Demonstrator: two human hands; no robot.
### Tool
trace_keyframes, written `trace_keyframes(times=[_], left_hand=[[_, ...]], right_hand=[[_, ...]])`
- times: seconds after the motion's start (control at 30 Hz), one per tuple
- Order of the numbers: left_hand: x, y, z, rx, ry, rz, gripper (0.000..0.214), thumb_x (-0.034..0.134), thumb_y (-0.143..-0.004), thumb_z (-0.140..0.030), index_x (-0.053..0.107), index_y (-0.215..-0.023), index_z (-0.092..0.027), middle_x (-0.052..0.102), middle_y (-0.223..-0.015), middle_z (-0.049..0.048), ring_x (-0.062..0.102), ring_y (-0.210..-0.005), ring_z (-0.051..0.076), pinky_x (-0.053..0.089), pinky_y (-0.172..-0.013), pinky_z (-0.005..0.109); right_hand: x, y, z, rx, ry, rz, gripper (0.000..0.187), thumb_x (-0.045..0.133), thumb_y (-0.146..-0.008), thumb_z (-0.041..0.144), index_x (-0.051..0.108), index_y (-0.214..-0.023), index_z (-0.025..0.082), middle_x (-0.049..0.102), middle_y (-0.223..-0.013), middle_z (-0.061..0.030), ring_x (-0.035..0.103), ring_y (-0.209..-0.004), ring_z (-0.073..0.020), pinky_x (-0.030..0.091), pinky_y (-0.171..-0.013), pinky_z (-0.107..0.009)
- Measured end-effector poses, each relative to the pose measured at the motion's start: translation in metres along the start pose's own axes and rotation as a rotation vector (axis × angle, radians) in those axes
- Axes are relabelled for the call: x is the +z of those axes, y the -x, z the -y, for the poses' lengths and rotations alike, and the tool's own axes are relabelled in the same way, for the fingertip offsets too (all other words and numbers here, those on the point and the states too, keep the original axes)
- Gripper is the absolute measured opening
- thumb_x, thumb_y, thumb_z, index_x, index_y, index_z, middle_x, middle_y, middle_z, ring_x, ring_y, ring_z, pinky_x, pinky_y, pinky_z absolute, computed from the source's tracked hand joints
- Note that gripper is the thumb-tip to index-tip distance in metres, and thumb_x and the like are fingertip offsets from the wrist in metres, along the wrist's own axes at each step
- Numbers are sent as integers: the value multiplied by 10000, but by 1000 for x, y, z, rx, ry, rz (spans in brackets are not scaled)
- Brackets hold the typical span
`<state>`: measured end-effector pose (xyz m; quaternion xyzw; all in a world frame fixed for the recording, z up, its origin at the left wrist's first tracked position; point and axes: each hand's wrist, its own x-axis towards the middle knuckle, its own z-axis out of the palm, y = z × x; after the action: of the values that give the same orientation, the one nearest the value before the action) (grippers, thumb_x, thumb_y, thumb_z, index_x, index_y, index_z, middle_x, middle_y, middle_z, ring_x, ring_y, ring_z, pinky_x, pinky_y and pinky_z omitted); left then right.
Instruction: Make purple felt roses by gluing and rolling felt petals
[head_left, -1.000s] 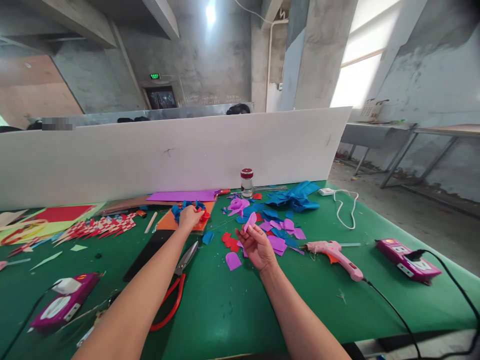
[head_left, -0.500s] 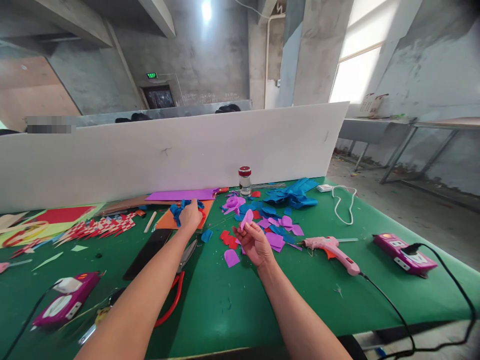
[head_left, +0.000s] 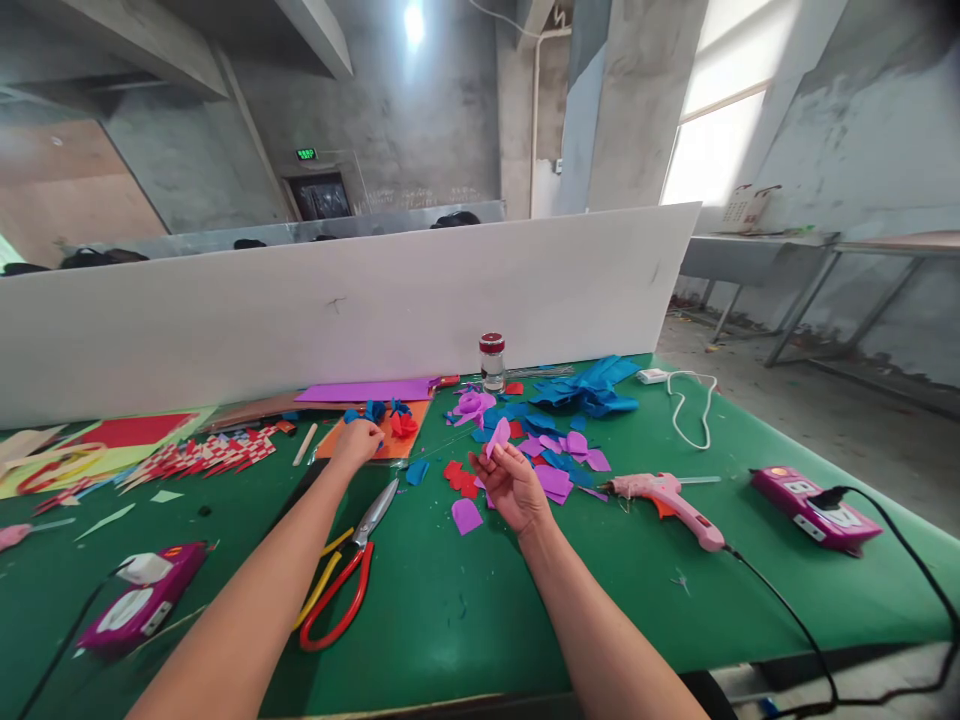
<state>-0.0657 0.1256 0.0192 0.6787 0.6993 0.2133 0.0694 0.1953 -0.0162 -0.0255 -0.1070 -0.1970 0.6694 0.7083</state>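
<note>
A small purple foam petal (head_left: 497, 437) is pinched upright between the fingers of the right hand (head_left: 513, 487), held above the green felt-covered desk (head_left: 465, 610) over a scatter of cut scraps. The left hand (head_left: 355, 441) is stretched forward onto the orange foam sheet (head_left: 341, 444), its fingers curled together on something small that cannot be made out, just beside a red rolled foam flower (head_left: 403, 424) and blue rolled foam pieces (head_left: 373, 410).

The petal is best kept gripped at its base only, so that its upper edge stays uncreased, and held clear of the loose purple scraps (head_left: 555, 484) below so none cling to it.

By count, one pair of red-handled scissors (head_left: 349, 575) is seen, one pink glue gun (head_left: 663, 493), one red-capped glass jar (head_left: 492, 361), and two magenta power strips, one at the left (head_left: 139, 603) and one at the right (head_left: 816, 508). The scraps are too many and too overlapped to be counted.
</note>
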Motion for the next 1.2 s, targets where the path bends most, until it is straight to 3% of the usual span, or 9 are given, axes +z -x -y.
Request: trace_keyframes(times=[0.23,0.43,0.57,0.7,0.9,1.2], left_hand=[[28,-2,-11,69,-117,22,214,676,-710,-269,620,-520,-187,673,-646,90,662,-801,264,453,-691,298],[27,-4,-13,115,-141,8,153,678,-728,-277,684,-661,-140,707,-727,91,666,-824,275,445,-693,299],[23,-4,-9,153,-145,-11,72,667,-710,-198,715,-675,-157,733,-776,102,670,-819,288,456,-705,324],[19,2,-5,214,-138,-75,156,580,-750,-137,734,-754,-159,736,-838,100,664,-864,289,454,-747,340],[20,11,-1,244,-130,-161,164,556,-732,-115,702,-699,-181,706,-861,93,651,-827,261,460,-736,337],[28,5,2,184,-73,-271,139,557,-704,-133,679,-663,-184,684,-817,81,635,-794,242,443,-685,303]], right_hand=[[-14,-9,-6,84,55,-92,198,837,-629,189,642,-645,163,678,-596,20,649,-586,-102,558,-815,-279],[-9,-7,-5,68,25,-94,210,859,-586,187,657,-637,168,686,-611,29,635,-568,-93,562,-826,-286],[-8,-7,-4,59,10,-81,208,853,-601,174,647,-631,170,670,-587,38,632,-561,-89,554,-850,-288],[-8,-7,-4,56,16,-79,192,839,-625,174,647,-638,177,675,-598,40,637,-575,-91,552,-853,-294],[-7,-5,-4,61,14,-68,198,853,-603,182,660,-646,164,675,-600,35,634,-572,-88,551,-852,-285],[-8,-5,-5,52,38,-43,189,834,-644,198,646,-643,180,664,-595,41,632,-586,-95,546,-860,-300]])
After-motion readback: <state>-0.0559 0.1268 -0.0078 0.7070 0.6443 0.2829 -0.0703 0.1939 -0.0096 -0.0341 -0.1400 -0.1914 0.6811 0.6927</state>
